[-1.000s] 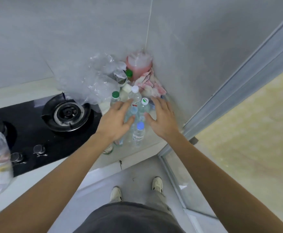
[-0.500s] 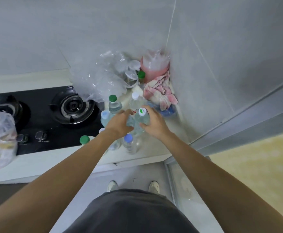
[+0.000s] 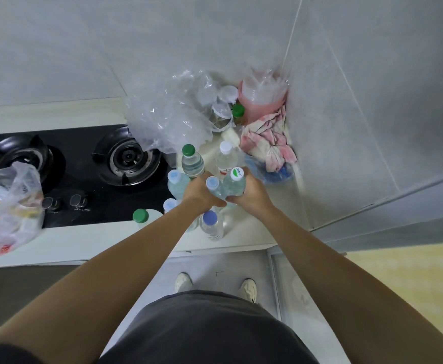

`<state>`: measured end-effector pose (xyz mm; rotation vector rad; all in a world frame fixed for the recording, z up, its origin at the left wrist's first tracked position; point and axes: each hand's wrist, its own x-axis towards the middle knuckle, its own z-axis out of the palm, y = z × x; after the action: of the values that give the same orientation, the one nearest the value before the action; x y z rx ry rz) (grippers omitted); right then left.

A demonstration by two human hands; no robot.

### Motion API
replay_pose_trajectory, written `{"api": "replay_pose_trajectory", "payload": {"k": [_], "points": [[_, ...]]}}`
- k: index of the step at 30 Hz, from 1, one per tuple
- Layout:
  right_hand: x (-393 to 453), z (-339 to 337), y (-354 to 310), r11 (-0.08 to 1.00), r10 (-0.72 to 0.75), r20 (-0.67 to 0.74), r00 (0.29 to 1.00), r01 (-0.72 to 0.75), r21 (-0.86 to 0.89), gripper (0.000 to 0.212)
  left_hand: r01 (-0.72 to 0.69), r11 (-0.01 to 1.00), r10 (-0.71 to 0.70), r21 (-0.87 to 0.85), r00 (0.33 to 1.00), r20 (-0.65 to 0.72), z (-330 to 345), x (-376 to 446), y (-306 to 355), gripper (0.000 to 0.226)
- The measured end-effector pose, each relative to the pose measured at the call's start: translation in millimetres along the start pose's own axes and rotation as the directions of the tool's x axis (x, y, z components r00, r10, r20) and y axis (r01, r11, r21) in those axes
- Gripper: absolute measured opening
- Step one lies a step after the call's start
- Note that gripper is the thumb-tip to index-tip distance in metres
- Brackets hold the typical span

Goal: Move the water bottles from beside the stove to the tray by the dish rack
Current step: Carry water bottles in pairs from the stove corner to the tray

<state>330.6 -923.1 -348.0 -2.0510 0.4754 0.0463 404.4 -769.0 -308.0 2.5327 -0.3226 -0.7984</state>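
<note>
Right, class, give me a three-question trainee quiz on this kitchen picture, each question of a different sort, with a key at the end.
1. True or false: both hands are empty.
2. Multiple choice: the bottle standing just behind the left hand has a cap that is A) red, B) green, C) black.
3. Fill in: the pink-and-white cloth lies in the corner, to the ___ of the stove.

Key
1. False: the left hand grips a pale-blue-capped bottle, and the right hand grips a bottle with a white, green-marked cap.
2. B.
3. Right.
</note>
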Motion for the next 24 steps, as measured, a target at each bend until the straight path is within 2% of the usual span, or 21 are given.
{"api": "replay_pose_trajectory", "payload": {"k": [4, 8, 11, 15, 18, 24], "points": [[1, 0, 3, 1.000, 0.016, -0.036, 0.999, -0.015, 0.026, 0.069, -0.024, 0.999, 0.023, 0.048, 1.000, 0.006, -3, 2, 5, 0.054], [-5, -5, 5, 0.998, 0.011, -0.093, 0.996, -0.006, 0.059, 0.060, -0.066, 0.996, 0.067, 0.053, 0.998, -0.017, -6, 2, 14, 0.044], [-8, -15, 0, 0.998, -0.009, -0.146, 0.989, 0.018, 0.061, 0.065, -0.112, 0.993, 0.113, 0.021, 0.993, -0.033, -14, -2, 22, 0.039], [-11, -48, -23, 0.996, -0.030, -0.177, 0.984, 0.045, 0.082, 0.068, -0.205, 0.979, 0.204, -0.008, 0.975, -0.083, -39, -15, 35, 0.044], [-14, -75, -46, 0.985, -0.079, -0.222, 0.972, 0.111, 0.136, 0.063, -0.280, 0.956, 0.267, -0.085, 0.953, -0.144, -64, -26, 40, 0.053], [-22, -109, -103, 0.937, -0.191, -0.239, 0.952, 0.250, 0.245, 0.054, -0.434, 0.857, 0.348, -0.277, 0.885, -0.309, -131, -72, 64, 0.057]]}}
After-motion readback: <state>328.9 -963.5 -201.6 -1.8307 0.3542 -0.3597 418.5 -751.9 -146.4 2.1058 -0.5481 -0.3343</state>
